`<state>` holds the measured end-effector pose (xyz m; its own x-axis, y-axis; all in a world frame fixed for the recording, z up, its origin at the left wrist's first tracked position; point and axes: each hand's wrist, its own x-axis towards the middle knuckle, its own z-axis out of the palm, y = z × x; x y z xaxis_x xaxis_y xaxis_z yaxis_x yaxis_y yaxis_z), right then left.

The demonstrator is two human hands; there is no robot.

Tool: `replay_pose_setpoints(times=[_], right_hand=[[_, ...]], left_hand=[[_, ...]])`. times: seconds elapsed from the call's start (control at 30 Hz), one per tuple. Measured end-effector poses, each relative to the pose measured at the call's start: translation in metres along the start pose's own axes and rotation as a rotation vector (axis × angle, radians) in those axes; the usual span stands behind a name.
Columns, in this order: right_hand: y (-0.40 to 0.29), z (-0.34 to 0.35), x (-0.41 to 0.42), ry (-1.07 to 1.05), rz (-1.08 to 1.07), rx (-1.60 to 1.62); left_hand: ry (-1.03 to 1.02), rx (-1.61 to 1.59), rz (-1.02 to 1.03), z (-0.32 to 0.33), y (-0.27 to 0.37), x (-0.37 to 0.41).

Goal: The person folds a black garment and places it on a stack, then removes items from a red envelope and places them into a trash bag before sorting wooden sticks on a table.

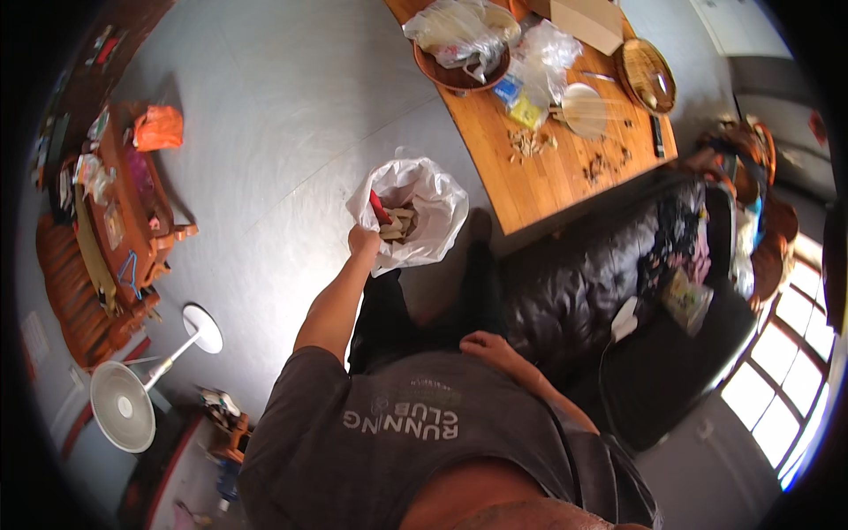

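My left hand point(364, 242) grips the rim of a white plastic bag point(445, 232), held out above the floor in front of me. The bag's mouth gapes upward, showing pale scraps point(397, 224) and a red piece point(379, 208) inside. My right hand point(489, 347) rests near my waist, its fingers loosely curled and nothing visible in it. Beyond the bag, pale peelings or scraps point(528, 144) and small dark bits point(599, 167) lie on a wooden table point(513, 199), near a round whitish lid or plate point(584, 111).
The table also bears a basket point(457, 78) with plastic bags, a cardboard box point(586, 23) and a wicker tray point(646, 76). A black leather sofa point(563, 285) stands right of my legs. Left are a standing fan point(123, 406) and wooden furniture point(109, 212).
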<state>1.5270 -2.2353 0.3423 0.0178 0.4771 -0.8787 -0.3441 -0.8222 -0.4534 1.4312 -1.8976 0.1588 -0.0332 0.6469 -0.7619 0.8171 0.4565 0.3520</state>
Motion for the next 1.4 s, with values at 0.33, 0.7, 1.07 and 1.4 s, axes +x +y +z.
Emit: replay_pose_setpoints(times=[0.33, 0.7, 1.07, 1.4], right_hand=[[0.035, -0.135, -0.027, -0.203, 0.442, -0.124], [0.049, -0.175, -0.018, -0.218, 0.703, 0.033], [0.063, -0.187, -0.052, -0.025, 0.758, 0.297], [0.100, -0.155, -0.156, 0.206, 0.567, -0.350]], left_hand=[[0.151, 0.010, -0.148, 0.115, -0.043, 0.064], [0.033, -0.422, -0.221, 0.240, -0.024, 0.111], [-0.131, 0.077, 0.276, 0.149, -0.127, 0.020], [-0.324, -0.053, -0.314, -0.022, -0.326, -0.286]])
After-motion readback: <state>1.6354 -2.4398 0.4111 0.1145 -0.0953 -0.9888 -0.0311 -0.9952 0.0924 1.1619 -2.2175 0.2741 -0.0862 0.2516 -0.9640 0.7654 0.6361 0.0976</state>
